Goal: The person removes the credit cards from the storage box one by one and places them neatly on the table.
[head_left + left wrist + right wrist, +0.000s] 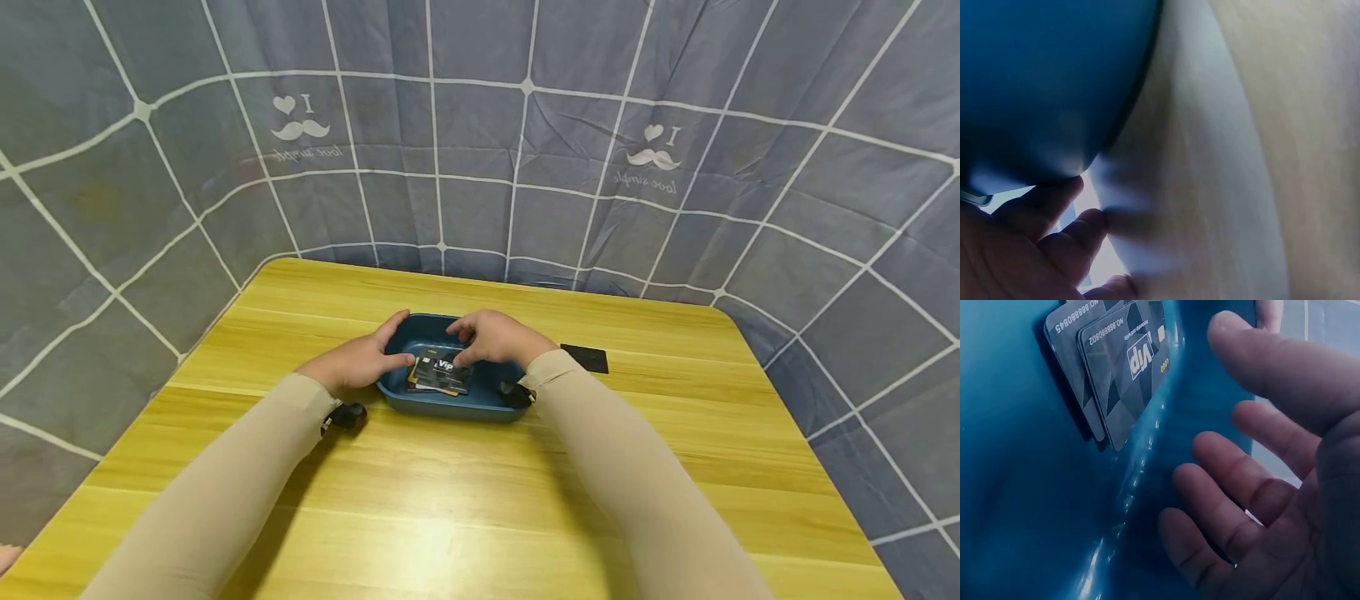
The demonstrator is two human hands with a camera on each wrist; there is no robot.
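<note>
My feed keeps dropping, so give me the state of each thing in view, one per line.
Blue tray: upright on the table, holding cards.
VIP cards: stacked face up in the tray, fanned slightly.
Black card: flat on the table, right of the tray.
Left hand: open, on the tray's left rim.
Right hand: open, fingers over the cards.

The top card (1125, 375) in the tray (442, 406) reads "VIP" in white, with "NO.88888802" along its edge. The card under it (1069, 344) shows "NO.88888845". The curtain (480, 167) behind carries a moustache sign with "I", a heart and "love simple", printed twice.
</note>
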